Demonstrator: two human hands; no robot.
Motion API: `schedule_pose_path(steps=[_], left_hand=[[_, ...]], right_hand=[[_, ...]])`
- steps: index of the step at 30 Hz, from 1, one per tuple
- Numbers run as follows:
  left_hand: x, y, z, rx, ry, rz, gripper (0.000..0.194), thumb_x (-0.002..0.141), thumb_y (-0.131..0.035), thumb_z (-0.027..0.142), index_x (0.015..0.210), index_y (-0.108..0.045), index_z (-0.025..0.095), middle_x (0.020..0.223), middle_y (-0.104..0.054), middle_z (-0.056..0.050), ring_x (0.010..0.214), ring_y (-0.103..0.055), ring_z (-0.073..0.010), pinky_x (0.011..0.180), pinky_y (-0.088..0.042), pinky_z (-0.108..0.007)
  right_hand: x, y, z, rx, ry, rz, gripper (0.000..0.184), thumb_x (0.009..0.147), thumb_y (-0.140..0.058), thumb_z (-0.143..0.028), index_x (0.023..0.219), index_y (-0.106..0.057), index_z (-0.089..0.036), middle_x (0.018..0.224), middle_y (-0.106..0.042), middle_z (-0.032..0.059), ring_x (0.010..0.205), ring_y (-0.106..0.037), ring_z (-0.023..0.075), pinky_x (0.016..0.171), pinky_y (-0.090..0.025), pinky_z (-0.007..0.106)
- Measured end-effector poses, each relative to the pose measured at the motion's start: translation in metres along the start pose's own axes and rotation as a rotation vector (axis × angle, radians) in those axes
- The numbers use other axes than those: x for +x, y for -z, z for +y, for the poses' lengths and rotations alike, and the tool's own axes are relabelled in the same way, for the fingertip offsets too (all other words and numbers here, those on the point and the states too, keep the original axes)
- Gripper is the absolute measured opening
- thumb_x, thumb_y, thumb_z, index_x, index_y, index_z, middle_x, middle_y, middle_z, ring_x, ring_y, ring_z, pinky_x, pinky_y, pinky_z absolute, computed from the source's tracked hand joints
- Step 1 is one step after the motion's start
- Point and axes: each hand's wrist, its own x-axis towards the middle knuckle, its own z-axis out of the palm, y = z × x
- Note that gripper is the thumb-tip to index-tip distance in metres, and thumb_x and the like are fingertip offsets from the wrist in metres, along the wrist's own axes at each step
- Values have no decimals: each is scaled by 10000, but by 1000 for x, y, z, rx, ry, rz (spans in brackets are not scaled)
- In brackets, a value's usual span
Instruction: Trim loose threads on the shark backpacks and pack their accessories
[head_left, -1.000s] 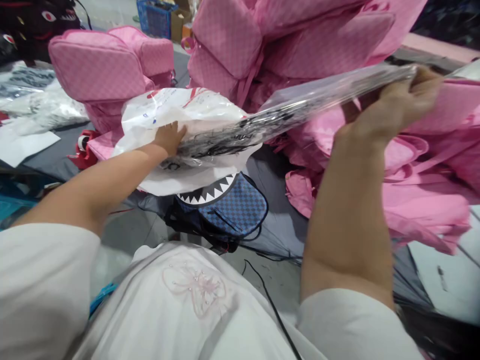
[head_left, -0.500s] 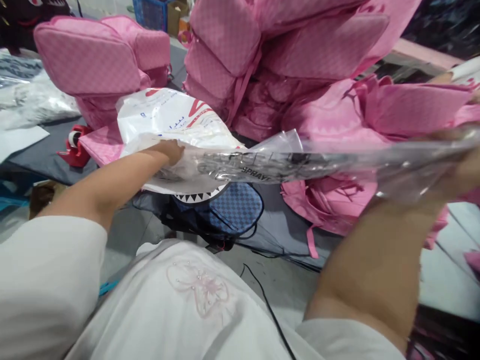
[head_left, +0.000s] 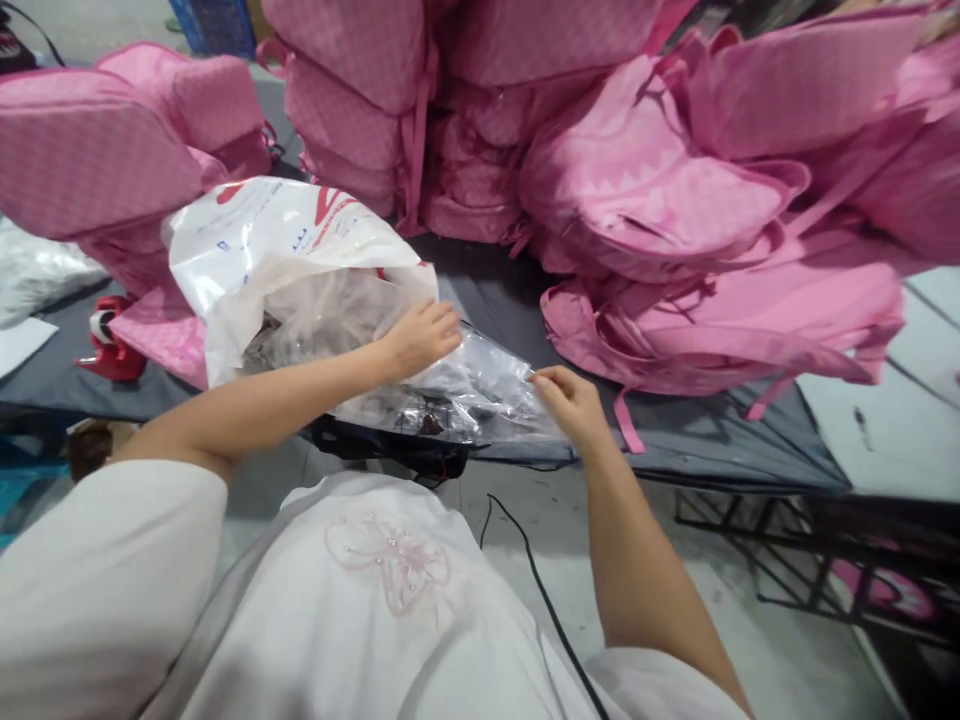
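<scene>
A clear plastic bag [head_left: 499, 375] with dark print stretches between my hands, low over the table edge. My right hand [head_left: 574, 400] pinches its right corner between thumb and fingers. My left hand [head_left: 421, 340] is closed, fingers bent, on the clear plastic at the mouth of a white printed plastic bag [head_left: 281, 235]. That white bag lies open on the left, with more crumpled clear plastic [head_left: 322, 310] inside. Beneath the clear bag, a dark backpack [head_left: 420, 455] is mostly covered; only its lower edge shows.
Pink checkered backpacks [head_left: 345, 130] are stacked along the back, and more pink backpacks [head_left: 675, 210] lie at the right. A red tape dispenser [head_left: 112, 340] stands at the left on the dark table cover [head_left: 480, 265]. A black cable [head_left: 532, 575] hangs in front of me.
My right hand has come from far right back toward the middle and lower. My left hand has moved right. The stretched clear bag has slackened and now spreads over the dark backpack.
</scene>
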Motion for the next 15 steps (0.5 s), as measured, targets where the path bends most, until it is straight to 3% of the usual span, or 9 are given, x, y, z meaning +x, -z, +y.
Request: schedule_pose_path(steps=[1,3,4,6,9,12,15], left_hand=[[5,-6,11,-20,-63,29,440,1017,-267,161,1257,-636,157,1411,-559,-148,1417,-419,-261,1231,-262,-490],[12,-21,27,-105,-135,-43,468,1032,-247,214,1345,-594,238,1472,-523,-76,1482,-328,-198,1288,-123,-404],[15,-30,30,-144,-110,-120,456,1028,-286,227,1388,-560,278,1495,-506,-46,1483,-328,-180,1287,-131,-375],[18,-52,24,-182,44,-273,457,998,-421,281,1446,-509,280,1555,-444,-60,1479,-344,-228,1266,-201,-432],[14,-80,-8,-148,305,-353,632,913,-602,392,1482,-464,153,1597,-358,-164,1506,-241,-381,1223,-189,-601],[-5,-87,-47,-77,423,-308,709,883,-639,419,1508,-416,171,1650,-261,-109,1550,-2,-343,1245,-15,-551],[-33,-69,-79,17,533,-256,758,907,-588,503,1536,-340,160,1686,-107,-108,1544,55,-322,1236,29,-505]], right_hand=[[-4,-3,-3,-50,26,-10,294,742,-632,-473,782,-670,-184,703,-624,24,667,-533,168,639,-402,288],[-13,-6,-8,-139,94,-22,279,776,-586,-447,832,-652,-182,672,-599,10,645,-538,161,646,-415,286],[-18,-6,-9,-171,128,-19,276,796,-561,-439,859,-642,-182,647,-574,-2,624,-529,155,642,-413,283],[-29,-2,-8,-210,165,-9,269,833,-520,-425,896,-627,-187,577,-491,-35,553,-469,138,602,-384,272],[-45,7,5,-310,177,-24,263,882,-476,-406,925,-620,-190,524,-434,-53,488,-415,134,556,-349,268],[-55,14,29,-527,261,-45,253,893,-475,-362,944,-639,-175,553,-543,-11,558,-528,170,686,-426,302],[-57,13,55,-764,349,-64,240,909,-462,-287,953,-656,-152,627,-650,46,656,-616,204,946,-404,389]])
